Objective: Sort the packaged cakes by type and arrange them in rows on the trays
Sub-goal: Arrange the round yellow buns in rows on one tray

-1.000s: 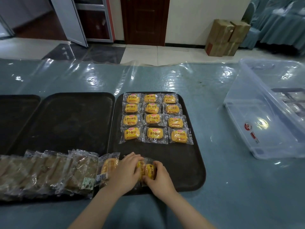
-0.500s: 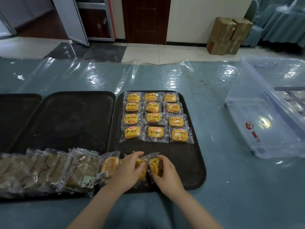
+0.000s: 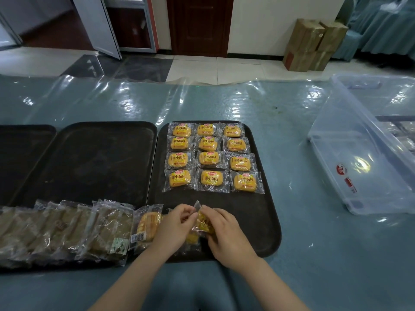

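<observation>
Several yellow packaged cakes lie in neat rows of three on the right black tray. At that tray's near edge my right hand grips one yellow cake packet, tilted up off the tray. My left hand pinches the same packet's clear wrapper edge at its top. Another yellow cake lies partly hidden under my hands. A row of brown packaged cakes overlaps along the near edge of the middle tray, ending in a yellow striped packet.
A third black tray shows at the far left. A clear plastic bin stands on the blue covered table at the right. Cardboard boxes and doors are on the floor beyond the table.
Both hands have raised the yellow packet from lying flat at the tray's near edge to tilted upright, and my left hand moved onto its wrapper edge.
</observation>
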Demonstrator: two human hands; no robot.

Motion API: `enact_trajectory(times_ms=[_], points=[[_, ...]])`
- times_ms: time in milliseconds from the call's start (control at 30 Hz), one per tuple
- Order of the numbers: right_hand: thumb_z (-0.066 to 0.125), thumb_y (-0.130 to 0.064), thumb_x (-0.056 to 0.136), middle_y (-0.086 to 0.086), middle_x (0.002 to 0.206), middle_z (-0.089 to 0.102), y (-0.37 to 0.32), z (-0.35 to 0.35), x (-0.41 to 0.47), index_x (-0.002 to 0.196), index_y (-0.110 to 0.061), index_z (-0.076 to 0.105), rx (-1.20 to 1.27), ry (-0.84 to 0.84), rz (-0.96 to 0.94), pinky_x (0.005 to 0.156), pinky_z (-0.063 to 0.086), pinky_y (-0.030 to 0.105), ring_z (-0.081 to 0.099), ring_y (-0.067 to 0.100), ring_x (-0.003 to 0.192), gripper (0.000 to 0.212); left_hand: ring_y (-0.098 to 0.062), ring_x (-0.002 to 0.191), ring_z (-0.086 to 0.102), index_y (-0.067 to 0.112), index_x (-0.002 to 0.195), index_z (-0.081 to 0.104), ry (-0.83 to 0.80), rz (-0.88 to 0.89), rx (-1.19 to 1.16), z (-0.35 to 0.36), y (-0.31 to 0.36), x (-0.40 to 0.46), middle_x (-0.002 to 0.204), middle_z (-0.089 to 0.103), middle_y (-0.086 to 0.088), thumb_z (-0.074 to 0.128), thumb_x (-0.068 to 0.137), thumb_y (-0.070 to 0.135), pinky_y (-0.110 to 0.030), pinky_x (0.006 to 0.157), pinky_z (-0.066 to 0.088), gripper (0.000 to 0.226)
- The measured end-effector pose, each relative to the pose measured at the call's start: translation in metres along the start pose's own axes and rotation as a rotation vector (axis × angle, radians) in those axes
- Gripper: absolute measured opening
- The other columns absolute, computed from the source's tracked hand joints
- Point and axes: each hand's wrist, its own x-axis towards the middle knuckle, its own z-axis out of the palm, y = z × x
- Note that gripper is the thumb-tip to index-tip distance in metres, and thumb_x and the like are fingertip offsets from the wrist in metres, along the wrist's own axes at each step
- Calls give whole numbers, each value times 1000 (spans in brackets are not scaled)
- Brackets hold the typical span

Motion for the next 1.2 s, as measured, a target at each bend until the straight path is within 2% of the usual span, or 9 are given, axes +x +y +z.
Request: enact_trajectory(times_ms=[133, 300, 433, 533, 600, 733, 933, 1033, 1200], points=[[62, -16, 88, -15, 158, 28, 1, 1, -2, 150, -32, 29, 68, 21, 58, 123, 17, 31, 19, 5, 146, 72, -3, 86, 68, 30, 100, 61, 32, -70, -94, 2, 1, 1, 95, 72, 9, 60, 96, 33, -34, 80, 58, 5], [73, -31, 87, -17, 156, 22, 5, 3, -6, 152, -32, 23, 302, 116, 344, 120, 22, 27, 16, -1, 145, 82, -10, 87, 70, 22, 99, 64, 91, -183, -314, 4, 7, 2, 94, 73, 4, 61, 97, 22, -34, 80, 60, 4], [74, -30, 88, -16, 144, 45, 7, 1, -8, 150, -32, 26, 676, 155, 548, 107, 42, 23, 48, -3, 127, 78, -8, 84, 71, 21, 102, 64, 99, -209, -383, 5, 10, 2, 95, 73, 3, 60, 97, 22, -25, 72, 57, 6], [58, -28, 99, -2, 125, 66, 10, 3, -8, 137, -27, 48, 961, 237, 676, 95, 55, 33, 66, 10, 110, 39, -11, 85, 72, 15, 103, 64, 53, -241, -474, 7, 11, 3, 96, 74, -2, 60, 97, 17, -25, 73, 58, 8], [52, -22, 102, 3, 112, 72, 10, 1, -5, 120, -21, 63, 980, 300, 728, 88, 59, 36, 70, 17, 102, 21, -13, 86, 72, 12, 103, 65, 29, -250, -505, 10, 13, 4, 97, 74, -4, 59, 98, 15, -25, 73, 58, 8], [51, -15, 102, 7, 94, 77, 9, -7, -4, 103, -11, 70, 1093, 383, 820, 72, 60, 30, 74, 18, 86, 19, -13, 92, 69, 18, 103, 65, 14, -263, -449, 13, 14, 6, 98, 72, 1, 58, 98, 23, -25, 76, 55, 10], [51, -16, 103, 10, 96, 77, 21, -14, -3, 107, -5, 68, 1238, 401, 895, 87, 59, 41, 74, 25, 94, 21, -14, 93, 69, 22, 103, 67, -28, -286, -403, 19, 19, 14, 97, 73, 3, 56, 99, 29, -39, 88, 58, 14], [51, -18, 103, 8, 97, 77, 30, -20, -1, 106, -8, 70, 1194, 399, 892, 89, 58, 42, 74, 22, 95, 22, -13, 91, 71, 19, 105, 67, -56, -278, -423, 23, 25, 17, 97, 74, 2, 55, 100, 26, -37, 86, 59, 14], [51, -17, 103, 8, 97, 77, 45, -31, 4, 106, -8, 70, 1177, 418, 874, 81, 60, 36, 74, 22, 93, 21, -15, 91, 72, 15, 105, 67, -117, -245, -528, 28, 37, 25, 99, 74, -2, 53, 101, 20, -28, 79, 60, 15]])
